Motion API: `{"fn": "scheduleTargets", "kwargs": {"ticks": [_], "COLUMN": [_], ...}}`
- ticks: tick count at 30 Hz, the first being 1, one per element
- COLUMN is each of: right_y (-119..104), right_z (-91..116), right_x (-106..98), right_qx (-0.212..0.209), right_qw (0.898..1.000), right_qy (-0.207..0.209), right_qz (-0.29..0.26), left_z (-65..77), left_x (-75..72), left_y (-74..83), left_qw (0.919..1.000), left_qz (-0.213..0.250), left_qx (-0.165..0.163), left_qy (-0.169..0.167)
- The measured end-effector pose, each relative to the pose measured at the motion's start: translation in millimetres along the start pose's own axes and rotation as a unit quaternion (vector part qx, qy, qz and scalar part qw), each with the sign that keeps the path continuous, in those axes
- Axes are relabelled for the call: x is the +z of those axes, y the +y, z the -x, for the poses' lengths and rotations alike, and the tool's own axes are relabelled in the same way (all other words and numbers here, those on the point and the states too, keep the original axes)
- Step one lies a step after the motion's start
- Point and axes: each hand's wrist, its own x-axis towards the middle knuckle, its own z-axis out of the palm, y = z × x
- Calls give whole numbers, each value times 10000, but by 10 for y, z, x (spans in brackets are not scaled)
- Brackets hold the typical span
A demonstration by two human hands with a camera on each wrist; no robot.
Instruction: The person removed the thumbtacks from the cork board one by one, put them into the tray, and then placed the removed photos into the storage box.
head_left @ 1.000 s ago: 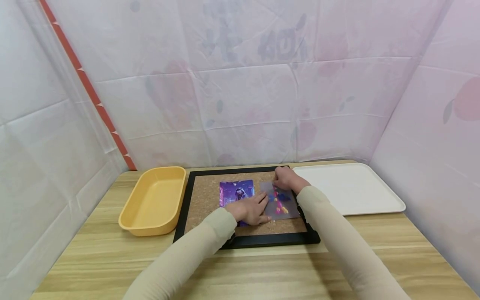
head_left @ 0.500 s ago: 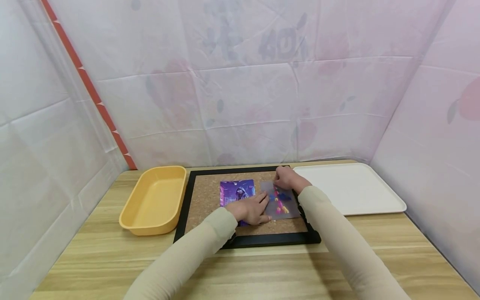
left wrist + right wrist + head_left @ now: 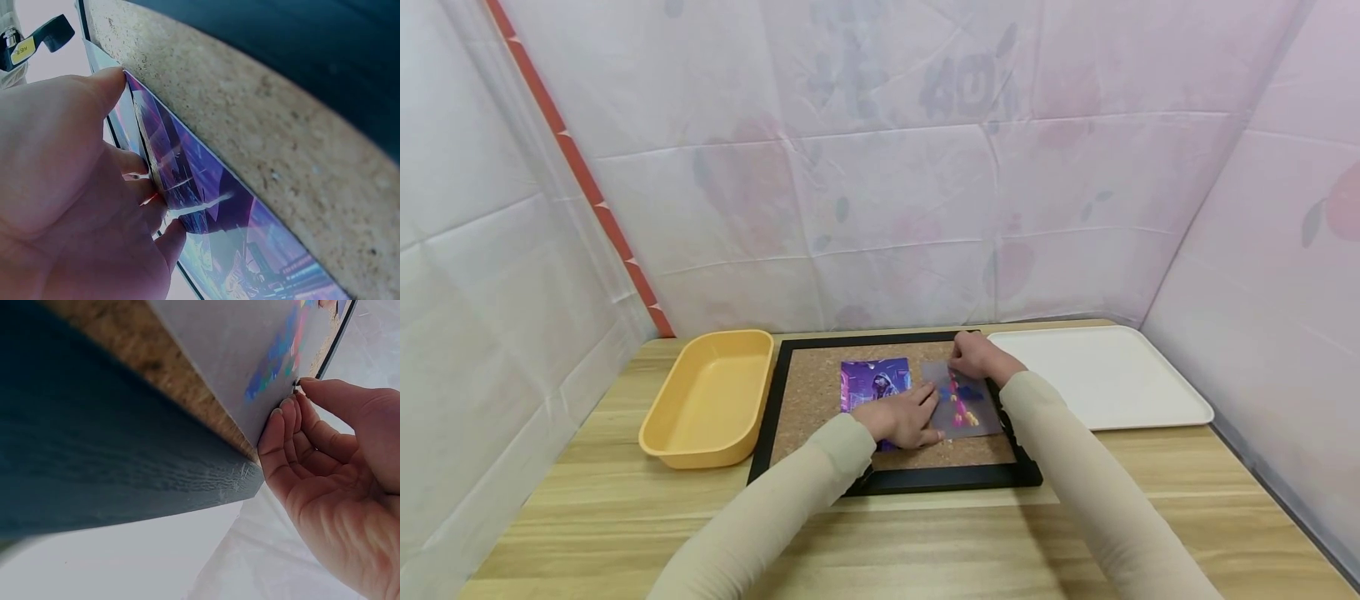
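Sheet lay on the board's right half | left grip, spread flat, covered part of the poster, reached the sheet | right grip pinched, apparently, a pin — straight push, firm flat palm looked wisest! | worktop beneath the board; tub left, tray right, printed curtain behind

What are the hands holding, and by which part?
The right hand pinches a tiny thing at the cloudy sheet; too small to tell which part. The left hand grips nothing, resting across the purple picture.
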Motion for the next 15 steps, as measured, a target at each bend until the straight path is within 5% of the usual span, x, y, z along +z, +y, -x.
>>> {"fn": "scheduleTargets", "kwargs": {"ticks": [15], "right_y": [31], "right_z": [-9], "right_x": [19], "right_qx": [-88], "right_qw": [9999], "right_qy": [87], "right_qz": [-56], "left_z": [-4], "left_x": [-3], "left_y": [-6], "left_qw": [10000], "left_qz": [27], "left_qx": [-9], "left_qy": [-44]}}
